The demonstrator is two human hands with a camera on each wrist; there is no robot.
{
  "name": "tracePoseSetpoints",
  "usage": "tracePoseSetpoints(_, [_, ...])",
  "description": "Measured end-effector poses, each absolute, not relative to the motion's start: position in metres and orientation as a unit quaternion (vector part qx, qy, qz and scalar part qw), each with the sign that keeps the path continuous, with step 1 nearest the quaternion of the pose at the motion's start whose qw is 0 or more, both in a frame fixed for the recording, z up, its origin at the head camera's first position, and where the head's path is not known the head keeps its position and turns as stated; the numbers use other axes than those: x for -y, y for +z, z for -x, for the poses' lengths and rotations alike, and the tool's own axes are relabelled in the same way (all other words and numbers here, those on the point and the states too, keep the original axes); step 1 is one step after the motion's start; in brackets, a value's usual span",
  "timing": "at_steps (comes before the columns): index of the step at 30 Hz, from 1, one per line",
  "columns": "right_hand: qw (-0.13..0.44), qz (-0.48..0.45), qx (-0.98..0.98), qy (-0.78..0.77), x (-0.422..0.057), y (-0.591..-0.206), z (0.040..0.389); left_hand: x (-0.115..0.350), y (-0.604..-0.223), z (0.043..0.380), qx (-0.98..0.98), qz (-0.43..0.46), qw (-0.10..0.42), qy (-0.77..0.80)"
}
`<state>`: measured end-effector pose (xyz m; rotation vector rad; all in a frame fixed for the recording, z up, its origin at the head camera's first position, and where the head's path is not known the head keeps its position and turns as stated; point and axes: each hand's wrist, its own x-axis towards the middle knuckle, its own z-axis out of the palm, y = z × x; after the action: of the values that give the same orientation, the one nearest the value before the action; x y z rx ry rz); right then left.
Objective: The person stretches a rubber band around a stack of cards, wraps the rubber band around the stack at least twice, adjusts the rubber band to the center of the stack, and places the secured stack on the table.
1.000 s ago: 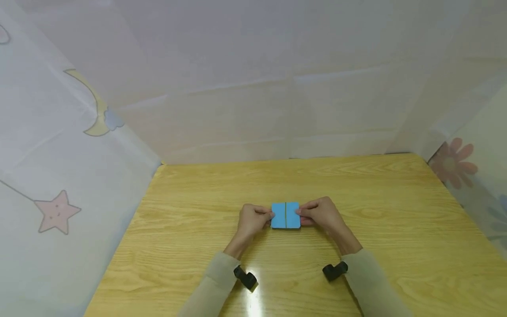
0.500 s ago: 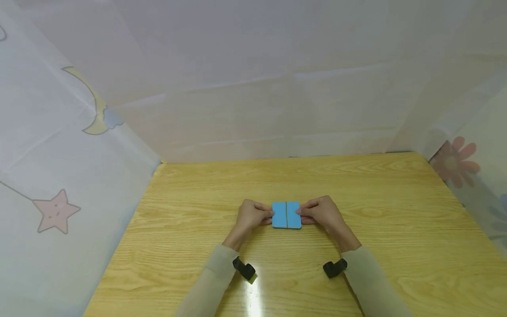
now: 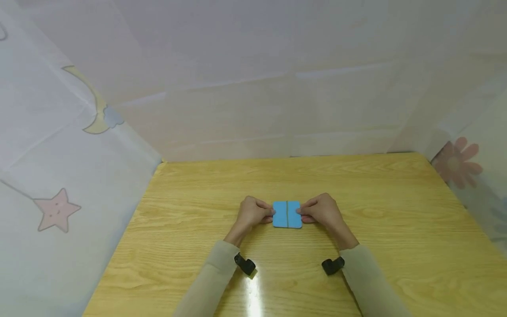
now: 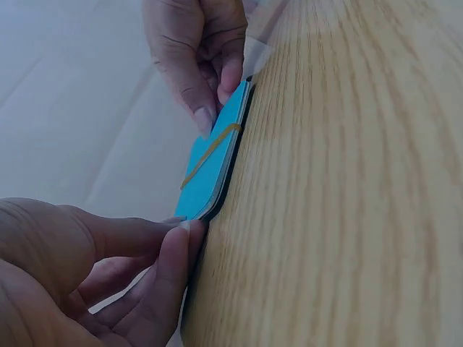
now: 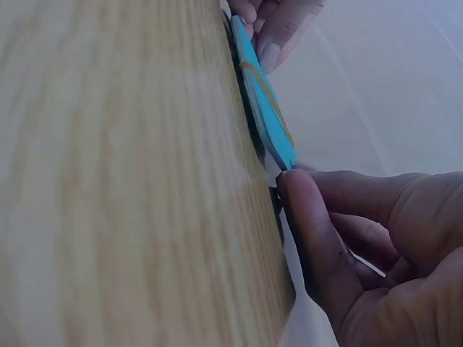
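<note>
A thin stack of blue cards [image 3: 280, 215] with rounded corners is at the middle of the wooden table. Around its middle runs a yellowish rubber band [image 3: 287, 214], which crosses the blue face from far to near edge. My left hand [image 3: 251, 213] pinches the left edge, thumb on top. On the opposite edge, my right hand [image 3: 324, 210] pinches it the same way. In the left wrist view the stack's layered side shows pale under the blue face, with a dark line or shadow below. Both wrist views put the stack low over the tabletop; whether it touches is hard to tell.
The wood-grain table [image 3: 190, 193] reaches back to a pale hanging sheet [image 3: 237, 114]. Sheets also hang at both sides, printed with a star [image 3: 58, 210], a moon and a flower [image 3: 455, 163]. Black wrist cameras [image 3: 245, 265] sit at both sleeves.
Both hands keep hold of the stack of cards. It has shifted very slightly away and to the right in the head view, with hardly any other movement.
</note>
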<state>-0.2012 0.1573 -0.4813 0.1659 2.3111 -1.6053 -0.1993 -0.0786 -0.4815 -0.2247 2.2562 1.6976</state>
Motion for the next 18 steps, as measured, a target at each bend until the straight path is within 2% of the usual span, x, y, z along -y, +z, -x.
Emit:
tracePoseSetpoints(10, [0.164,-0.064,-0.807,-0.563,-0.1534,-0.4779,0.2038,0.0777,-0.4776,0.1981,-0.815,0.064,0.121,0.564])
tracePoseSetpoints(18, [0.155,-0.071,-0.818,-0.549,-0.1529,-0.4818,0.2010,0.0763,-0.4824,0.1953,-0.824,0.052,0.115,0.553])
